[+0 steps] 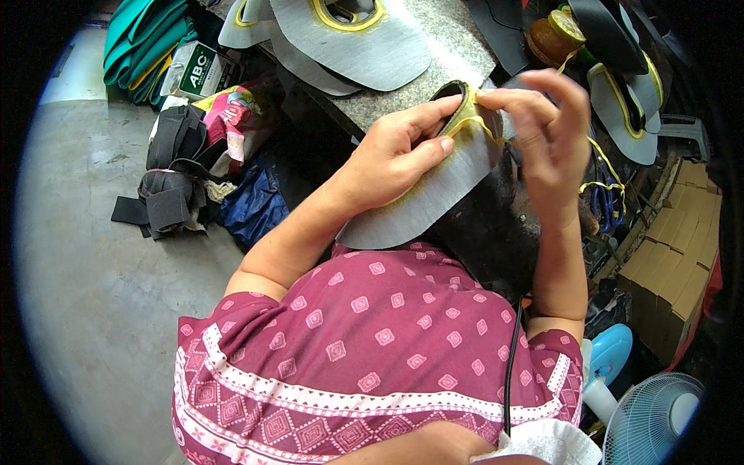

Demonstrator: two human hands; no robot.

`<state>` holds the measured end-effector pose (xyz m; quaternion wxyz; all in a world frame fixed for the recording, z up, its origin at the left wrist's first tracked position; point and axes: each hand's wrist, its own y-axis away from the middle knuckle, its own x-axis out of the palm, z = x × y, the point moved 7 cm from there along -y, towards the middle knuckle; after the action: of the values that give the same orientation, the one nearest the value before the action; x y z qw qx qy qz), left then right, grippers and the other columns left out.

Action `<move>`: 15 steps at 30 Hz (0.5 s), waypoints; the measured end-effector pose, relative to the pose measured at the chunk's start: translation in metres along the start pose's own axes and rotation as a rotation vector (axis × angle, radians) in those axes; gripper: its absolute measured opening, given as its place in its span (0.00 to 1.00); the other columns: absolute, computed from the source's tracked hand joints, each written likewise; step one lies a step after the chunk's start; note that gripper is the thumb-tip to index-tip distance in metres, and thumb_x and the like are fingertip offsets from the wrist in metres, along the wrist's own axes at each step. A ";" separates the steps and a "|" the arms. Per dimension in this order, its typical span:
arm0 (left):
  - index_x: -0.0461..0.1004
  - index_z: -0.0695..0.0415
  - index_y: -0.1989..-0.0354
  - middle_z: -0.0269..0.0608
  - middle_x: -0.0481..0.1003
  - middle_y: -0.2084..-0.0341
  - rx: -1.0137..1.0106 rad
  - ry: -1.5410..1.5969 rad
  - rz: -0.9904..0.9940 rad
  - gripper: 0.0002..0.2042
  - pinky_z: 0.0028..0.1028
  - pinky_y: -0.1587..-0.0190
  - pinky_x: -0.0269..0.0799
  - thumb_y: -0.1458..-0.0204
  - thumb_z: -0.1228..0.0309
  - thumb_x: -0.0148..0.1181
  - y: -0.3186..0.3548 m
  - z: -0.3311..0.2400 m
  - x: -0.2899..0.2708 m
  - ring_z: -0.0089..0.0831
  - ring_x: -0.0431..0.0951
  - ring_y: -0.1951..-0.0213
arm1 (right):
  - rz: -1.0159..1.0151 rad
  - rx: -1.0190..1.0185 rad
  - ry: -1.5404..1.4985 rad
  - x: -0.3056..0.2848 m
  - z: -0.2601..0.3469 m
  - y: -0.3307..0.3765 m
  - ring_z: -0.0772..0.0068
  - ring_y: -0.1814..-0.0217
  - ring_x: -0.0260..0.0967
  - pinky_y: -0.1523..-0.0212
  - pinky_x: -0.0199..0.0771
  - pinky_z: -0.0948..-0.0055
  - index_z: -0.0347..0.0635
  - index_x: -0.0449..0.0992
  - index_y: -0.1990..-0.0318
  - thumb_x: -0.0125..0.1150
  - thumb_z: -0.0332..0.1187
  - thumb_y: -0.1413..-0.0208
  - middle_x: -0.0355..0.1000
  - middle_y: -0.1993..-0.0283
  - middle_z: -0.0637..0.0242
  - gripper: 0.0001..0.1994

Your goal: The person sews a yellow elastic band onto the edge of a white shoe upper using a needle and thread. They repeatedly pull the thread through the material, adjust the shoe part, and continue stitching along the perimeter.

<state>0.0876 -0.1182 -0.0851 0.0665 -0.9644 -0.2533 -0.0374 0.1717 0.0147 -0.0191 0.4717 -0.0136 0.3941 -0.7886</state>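
Note:
My left hand grips a grey, flat-sided piece shaped like a shoe upper, fingers inside its curved opening and thumb on the outer face. Yellowish smears, like glue, line the rim of that opening. A narrow yellow tape lies along the rim by my left thumb and runs to my right hand. The right index fingertip touches the rim's far end, while the other fingers curl, partly blurred, around the tape. Beyond that hand the tape's loose length dangles at the right.
Similar grey pieces lie on a speckled stone slab, with more at the right. A brown jar stands behind. Blue-handled scissors, cardboard and a fan are right; black strap bundles lie left.

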 end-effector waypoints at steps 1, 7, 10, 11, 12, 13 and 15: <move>0.63 0.67 0.36 0.33 0.72 0.61 -0.008 -0.023 0.006 0.24 0.19 0.61 0.66 0.42 0.77 0.54 0.000 0.000 0.000 0.16 0.68 0.64 | -0.036 0.159 -0.205 0.001 -0.012 0.002 0.73 0.56 0.78 0.49 0.75 0.74 0.37 0.64 0.46 0.53 0.23 0.38 0.79 0.58 0.59 0.14; 0.57 0.69 0.33 0.43 0.71 0.45 -0.142 -0.088 0.071 0.26 0.22 0.45 0.67 0.40 0.78 0.52 0.003 0.003 -0.001 0.23 0.71 0.48 | -0.024 0.059 0.018 0.004 -0.006 0.006 0.71 0.56 0.79 0.52 0.75 0.74 0.38 0.62 0.45 0.55 0.22 0.39 0.80 0.59 0.58 0.16; 0.57 0.70 0.33 0.42 0.71 0.46 -0.119 -0.093 0.039 0.26 0.22 0.47 0.67 0.40 0.78 0.52 0.001 0.002 -0.003 0.22 0.71 0.49 | 0.113 -0.147 0.266 0.015 0.008 0.007 0.71 0.55 0.79 0.53 0.75 0.74 0.38 0.63 0.43 0.57 0.22 0.41 0.80 0.59 0.58 0.19; 0.57 0.70 0.33 0.41 0.71 0.47 -0.097 -0.070 0.027 0.26 0.21 0.48 0.67 0.40 0.78 0.52 0.000 0.000 -0.003 0.20 0.71 0.51 | 0.072 -0.086 0.150 0.009 0.005 0.006 0.72 0.55 0.79 0.53 0.75 0.74 0.38 0.63 0.43 0.58 0.22 0.41 0.80 0.58 0.58 0.19; 0.57 0.70 0.33 0.40 0.71 0.48 -0.081 -0.054 0.020 0.26 0.20 0.49 0.67 0.40 0.78 0.53 0.000 -0.001 -0.003 0.19 0.71 0.52 | 0.059 -0.017 0.035 0.005 -0.001 0.004 0.72 0.55 0.79 0.53 0.75 0.74 0.37 0.63 0.43 0.58 0.22 0.41 0.80 0.58 0.58 0.19; 0.58 0.69 0.34 0.39 0.72 0.49 -0.080 -0.085 0.018 0.26 0.20 0.50 0.67 0.40 0.78 0.53 0.000 -0.001 -0.003 0.19 0.71 0.53 | 0.025 0.062 -0.081 0.001 -0.007 0.003 0.73 0.55 0.79 0.53 0.75 0.75 0.37 0.63 0.42 0.58 0.21 0.41 0.80 0.58 0.59 0.20; 0.59 0.69 0.34 0.39 0.72 0.50 -0.089 -0.169 0.043 0.25 0.21 0.49 0.68 0.41 0.78 0.54 0.001 -0.001 -0.001 0.20 0.72 0.52 | -0.072 0.196 -0.254 -0.005 -0.017 0.004 0.76 0.56 0.78 0.54 0.75 0.77 0.36 0.66 0.44 0.59 0.20 0.42 0.80 0.58 0.61 0.19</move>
<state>0.0869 -0.1201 -0.0842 0.0028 -0.9713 -0.2355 0.0345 0.1711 0.0278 -0.0319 0.4882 -0.0814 0.2516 -0.8317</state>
